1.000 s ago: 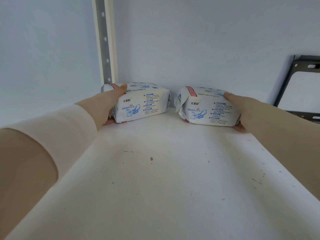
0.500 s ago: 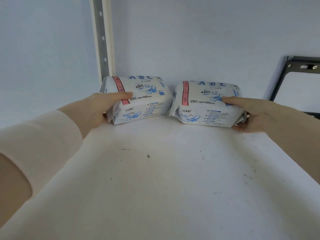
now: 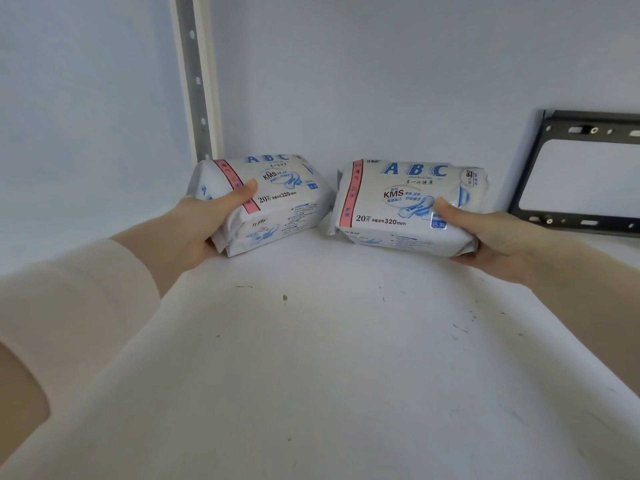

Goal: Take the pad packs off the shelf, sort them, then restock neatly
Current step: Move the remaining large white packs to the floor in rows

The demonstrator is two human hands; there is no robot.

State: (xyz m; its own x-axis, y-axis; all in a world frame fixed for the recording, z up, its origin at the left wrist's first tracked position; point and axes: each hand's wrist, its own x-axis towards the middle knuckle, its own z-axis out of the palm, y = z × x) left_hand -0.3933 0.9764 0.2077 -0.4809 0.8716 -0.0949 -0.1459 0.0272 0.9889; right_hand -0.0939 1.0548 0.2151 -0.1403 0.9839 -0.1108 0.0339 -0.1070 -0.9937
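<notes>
Two white pad packs with blue ABC lettering and a red side stripe are at the back of the white shelf [image 3: 311,358]. My left hand [image 3: 194,230] grips the left pack [image 3: 277,199], thumb on top and fingers underneath its left end. My right hand [image 3: 495,240] grips the right pack [image 3: 398,202] at its right end, thumb on the printed face. Both packs are tilted so their printed faces show, and their near edges are lifted a little off the shelf board.
A slotted metal upright [image 3: 197,77] runs up the back corner behind the left pack. A black metal bracket frame [image 3: 571,174] leans against the wall at the far right. The shelf board has small dark specks.
Both hands have drawn the packs toward me and tipped them up, so the printed top faces now show fully. The packs have moved away from the back wall.
</notes>
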